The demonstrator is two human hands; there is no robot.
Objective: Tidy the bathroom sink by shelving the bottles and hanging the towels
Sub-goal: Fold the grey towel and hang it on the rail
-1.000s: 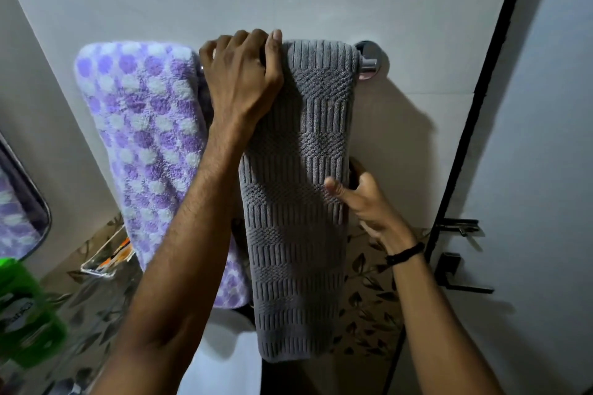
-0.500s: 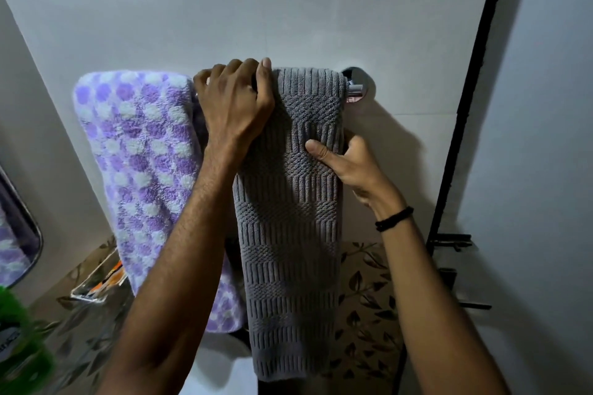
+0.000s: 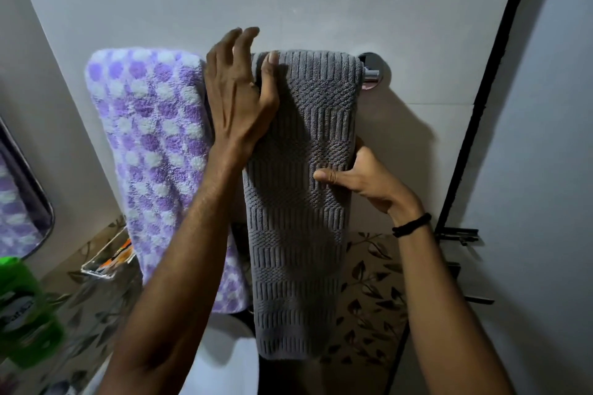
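A grey ribbed towel (image 3: 298, 218) hangs folded over the chrome towel bar (image 3: 370, 73) on the white wall. Beside it on the left hangs a purple and white dotted towel (image 3: 150, 144). My left hand (image 3: 237, 93) is at the grey towel's top left corner, fingers spread and lifted off the bar, with only the thumb touching the fold. My right hand (image 3: 362, 176) pinches the towel's right edge at mid height, thumb in front and fingers behind the cloth.
A green bottle (image 3: 22, 308) is blurred at the lower left. A clear wall shelf (image 3: 109, 261) with small items sits below the dotted towel. A mirror edge (image 3: 29, 189) is at the left. A black door frame (image 3: 478, 112) with a latch runs down the right.
My left hand has let go of the bar and the towel's top, its fingers lifting and spreading. My right hand rose along the towel's right edge and still pinches it.
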